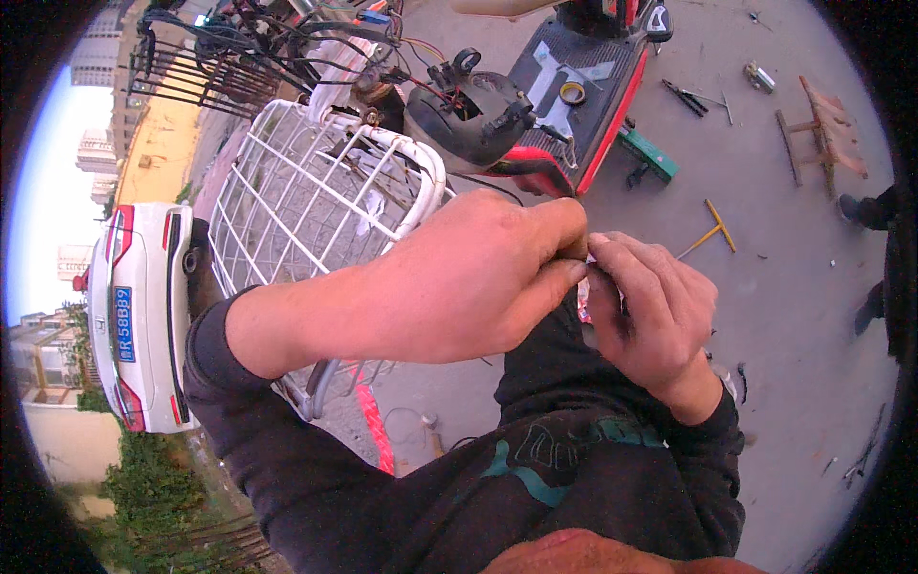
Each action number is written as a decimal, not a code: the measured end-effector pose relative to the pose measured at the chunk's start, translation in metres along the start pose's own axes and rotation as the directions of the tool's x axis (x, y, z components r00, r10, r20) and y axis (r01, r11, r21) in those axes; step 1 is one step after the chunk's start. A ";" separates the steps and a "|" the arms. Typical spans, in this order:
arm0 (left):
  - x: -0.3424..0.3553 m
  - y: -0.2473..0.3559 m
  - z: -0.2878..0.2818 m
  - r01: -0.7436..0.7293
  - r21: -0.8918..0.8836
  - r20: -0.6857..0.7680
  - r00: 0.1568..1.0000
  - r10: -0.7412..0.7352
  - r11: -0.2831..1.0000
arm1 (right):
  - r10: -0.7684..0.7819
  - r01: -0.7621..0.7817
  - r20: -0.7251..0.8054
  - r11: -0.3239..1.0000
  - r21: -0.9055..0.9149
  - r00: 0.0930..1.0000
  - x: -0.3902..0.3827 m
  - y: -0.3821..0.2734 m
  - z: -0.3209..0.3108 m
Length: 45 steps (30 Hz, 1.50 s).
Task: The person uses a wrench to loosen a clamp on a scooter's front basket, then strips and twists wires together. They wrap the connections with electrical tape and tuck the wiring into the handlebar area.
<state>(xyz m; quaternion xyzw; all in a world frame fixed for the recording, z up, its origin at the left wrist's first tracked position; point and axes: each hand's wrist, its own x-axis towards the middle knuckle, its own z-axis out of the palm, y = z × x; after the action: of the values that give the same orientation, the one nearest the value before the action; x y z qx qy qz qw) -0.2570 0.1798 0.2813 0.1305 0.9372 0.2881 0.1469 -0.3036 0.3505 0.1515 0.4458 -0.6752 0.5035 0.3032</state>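
Both of my hands meet in the middle, close in front of my body. My left hand [497,268] is closed in a pinch, thumb against forefinger; whatever sits between the fingertips is too small to make out. Just beside it, my right hand [655,306] is curled round a small red-and-white thing [583,302], perhaps a wrapper, mostly hidden by the fingers. Beyond my left forearm stands a white wire basket [287,191] on a partly dismantled scooter. Past my fingertips lies the scooter's black footboard [574,81] with red edges.
A roll of tape [572,93] rests on the footboard, near loose wires and a black cover [469,120]. On the ground are a yellow T-handle wrench [712,230], a green box-shaped part [650,156] and a wooden stool [822,129]. A person's dark legs [889,258] stand right; a white car [143,316] left.
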 end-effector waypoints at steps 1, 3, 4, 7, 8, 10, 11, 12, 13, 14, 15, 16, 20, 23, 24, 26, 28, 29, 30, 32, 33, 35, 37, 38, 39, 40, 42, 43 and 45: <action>0.001 0.000 0.000 0.005 -0.011 0.003 1.000 -0.005 1.000 | -0.010 0.010 0.013 1.000 -0.014 1.000 -0.001 0.001 0.000; 0.001 0.001 -0.001 0.021 -0.012 0.005 1.000 -0.021 1.000 | -0.037 0.038 0.033 0.999 -0.033 0.999 -0.002 0.003 -0.002; 0.001 0.001 -0.002 0.028 -0.008 0.005 1.000 -0.028 1.000 | -0.036 0.037 0.041 0.999 -0.027 0.999 -0.002 0.004 -0.002; 0.000 0.003 -0.002 0.031 0.017 -0.001 1.000 -0.031 0.999 | -0.029 0.030 0.062 1.000 -0.009 0.998 -0.002 0.005 -0.004; 0.001 0.002 -0.002 0.024 0.026 -0.001 1.000 -0.024 0.999 | -0.016 0.017 0.064 1.000 -0.013 0.998 0.000 0.004 -0.003; 0.003 -0.001 0.001 0.014 0.029 -0.017 1.000 -0.014 0.999 | 0.025 -0.024 0.082 1.000 -0.011 0.996 0.004 0.002 -0.005; 0.004 -0.003 0.002 0.005 0.031 -0.027 1.000 -0.004 1.000 | 0.050 -0.050 0.098 0.999 -0.009 0.994 0.008 0.001 -0.007; 0.006 -0.003 0.002 0.023 0.029 -0.021 1.000 -0.022 0.999 | 0.075 -0.075 0.115 0.997 -0.008 0.991 0.010 0.000 -0.008; 0.007 -0.001 0.001 0.040 0.026 -0.018 0.999 -0.039 0.999 | 0.076 -0.073 0.098 0.997 -0.029 0.992 0.009 0.001 -0.007; 0.005 0.003 -0.001 0.069 0.033 -0.029 0.997 -0.068 0.997 | 0.062 -0.059 0.076 0.998 -0.035 0.995 0.010 0.003 -0.003; 0.003 0.001 0.001 0.037 0.045 -0.065 0.997 -0.034 0.998 | 0.046 -0.044 0.056 0.998 -0.040 0.997 0.010 0.004 0.000; 0.000 -0.003 0.006 0.006 0.059 -0.101 0.995 0.000 0.998 | 0.052 -0.048 0.052 0.996 -0.076 0.997 0.010 0.001 0.001; 0.000 -0.005 0.005 -0.024 0.056 -0.149 0.988 0.032 0.998 | 0.040 -0.036 0.023 0.989 -0.141 0.999 0.016 -0.006 0.000; -0.003 -0.009 0.005 -0.037 0.096 -0.201 0.978 0.056 0.995 | 0.035 -0.033 0.013 0.986 -0.163 0.999 0.024 -0.010 0.001; -0.003 -0.010 0.007 -0.046 0.096 -0.220 0.973 0.066 0.994 | 0.020 -0.020 0.000 0.980 -0.199 1.000 0.028 -0.011 0.002; -0.005 -0.008 0.005 -0.056 0.117 -0.290 0.953 0.088 0.992 | 0.007 -0.014 -0.025 0.963 -0.268 1.000 0.037 -0.014 0.003; -0.001 -0.007 0.002 -0.067 0.134 -0.358 0.927 0.111 0.989 | -0.066 0.051 -0.039 0.947 -0.317 0.997 0.048 -0.008 0.007; 0.001 -0.008 -0.001 -0.095 0.148 -0.361 0.921 0.143 0.984 | -0.084 0.064 -0.044 0.935 -0.348 0.995 0.050 -0.004 0.007; 0.004 -0.008 0.002 -0.072 0.131 -0.367 0.923 0.116 0.989 | -0.062 0.044 -0.043 0.940 -0.338 0.997 0.050 -0.001 0.006; 0.008 -0.010 0.000 -0.130 0.178 -0.434 0.880 0.196 0.975 | 0.024 -0.044 -0.078 0.961 -0.273 0.997 0.055 -0.002 0.009; 0.005 -0.010 0.001 -0.101 0.093 -0.413 0.901 0.131 0.990 | 0.098 -0.104 -0.035 0.954 -0.281 0.995 0.054 -0.001 0.008; 0.001 -0.002 -0.004 -0.048 0.154 -0.352 0.931 0.100 0.987 | 0.118 -0.134 -0.080 0.958 -0.253 0.990 0.052 0.007 0.007; -0.008 0.014 -0.004 0.016 0.003 -0.247 0.969 -0.014 1.000 | 0.235 -0.276 -0.157 0.895 -0.350 0.959 0.057 0.055 -0.003; -0.014 0.015 -0.004 0.070 -0.063 -0.183 0.980 -0.080 0.996 | 0.348 -0.408 -0.215 0.804 -0.433 0.913 0.049 0.092 -0.019; -0.014 0.011 -0.005 0.035 -0.120 -0.209 0.976 -0.060 0.992 | 0.434 -0.460 -0.167 0.761 -0.458 0.885 0.035 0.117 -0.039; -0.010 0.008 -0.006 0.013 -0.231 -0.222 0.973 -0.066 0.973 | 0.499 -0.490 -0.120 0.725 -0.484 0.858 0.028 0.138 -0.049; -0.005 0.000 -0.007 -0.022 -0.457 -0.233 0.968 -0.096 0.889 | 0.564 -0.457 0.076 0.734 -0.502 0.822 0.010 0.117 -0.045; -0.005 0.000 -0.010 -0.003 -0.462 -0.212 0.971 -0.108 0.887 | 0.594 -0.447 0.175 0.739 -0.504 0.785 -0.002 0.102 -0.041; 0.001 -0.001 -0.016 0.014 -0.472 -0.182 0.977 -0.113 0.881 | 0.473 -0.420 0.061 0.829 -0.369 0.879 -0.026 0.099 -0.022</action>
<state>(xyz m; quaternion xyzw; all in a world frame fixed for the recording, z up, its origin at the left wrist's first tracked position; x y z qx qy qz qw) -0.2640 0.1713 0.2932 0.0300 0.8537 0.5127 0.0864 -0.3838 0.3884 0.0956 0.2516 -0.8590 0.3994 0.1982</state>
